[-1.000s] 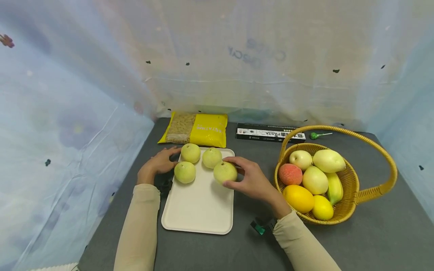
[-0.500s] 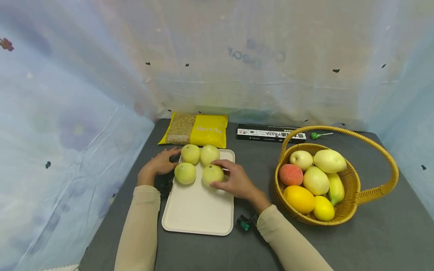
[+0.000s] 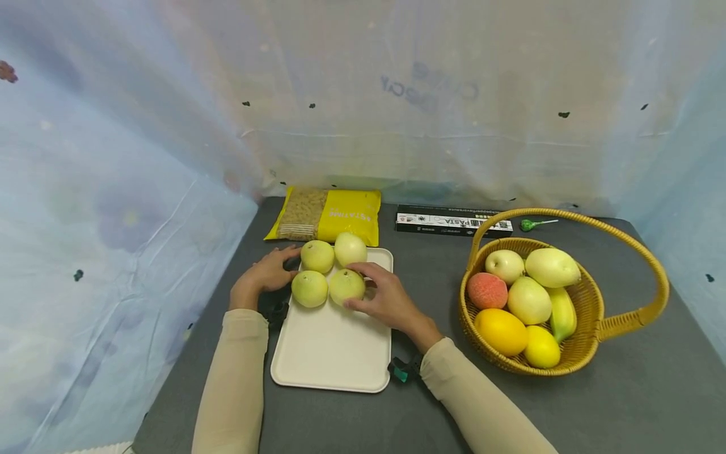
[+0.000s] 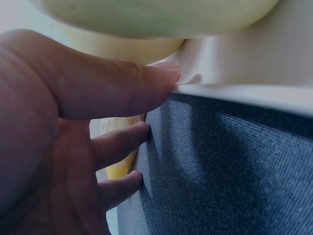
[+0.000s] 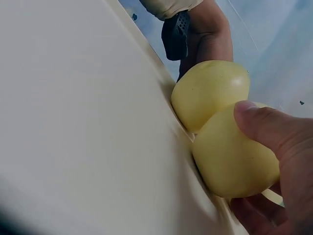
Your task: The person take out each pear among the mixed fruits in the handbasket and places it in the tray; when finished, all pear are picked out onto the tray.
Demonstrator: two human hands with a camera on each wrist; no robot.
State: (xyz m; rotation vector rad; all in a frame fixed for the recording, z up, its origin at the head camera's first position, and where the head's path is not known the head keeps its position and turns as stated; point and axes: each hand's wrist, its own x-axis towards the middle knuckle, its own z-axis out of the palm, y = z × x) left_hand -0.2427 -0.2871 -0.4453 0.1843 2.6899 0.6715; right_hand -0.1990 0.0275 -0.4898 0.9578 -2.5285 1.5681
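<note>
On the cream tray (image 3: pixel 331 353) stand several pale yellow-green round fruits, bunched two by two at its far end. My right hand (image 3: pixel 388 302) grips the near right fruit (image 3: pixel 346 287) between thumb and fingers; in the right wrist view this fruit (image 5: pixel 234 156) sits low over the tray, against the near left fruit (image 5: pixel 210 93). Behind are the far left fruit (image 3: pixel 317 256) and the far right fruit (image 3: pixel 350 248). At the tray's left edge my left hand (image 3: pixel 269 272) rests with fingers extended, its thumb (image 4: pixel 122 88) right at the rim and other fingertips by the dark tabletop.
A yellow pasta bag (image 3: pixel 346 217) lies behind the tray, with a black-and-white pasta box (image 3: pixel 454 221) to its right. A green lollipop (image 3: pixel 527 225) lies farther right. The tall-handled wicker basket (image 3: pixel 590 328) at right holds several fruits, including a banana (image 3: pixel 560 315).
My right hand has moved left with its fruit, up to the near left one. The far right fruit has shifted left and slightly back. My left hand has stayed in place.
</note>
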